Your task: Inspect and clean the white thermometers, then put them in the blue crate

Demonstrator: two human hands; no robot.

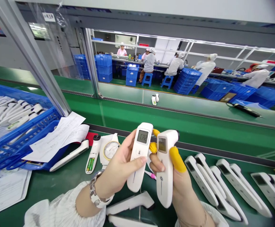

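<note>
My left hand [125, 164] is closed round a white infrared thermometer [139, 164], its thumb lying across the front below a lit screen with characters on it. Close beside it, my right hand [181, 176] grips a second infrared thermometer [165, 186], which has a darker, yellowish screen. Yellow finger covers [177, 159] sit on the right thumb and on fingertips between the two devices. Both thermometers are held upright above the green bench. Below them lie more white thermometers [131, 201], partly hidden by my hands.
Several thermometers [213, 186] lie in rows at the right. One with exposed batteries [90, 164] rests left, near a tape roll [111, 149]. A blue basket [40, 126] of thermometers and paper sheets [61, 138] stand farther left. A metal post [33, 53] rises there. People work beyond the conveyor [128, 94].
</note>
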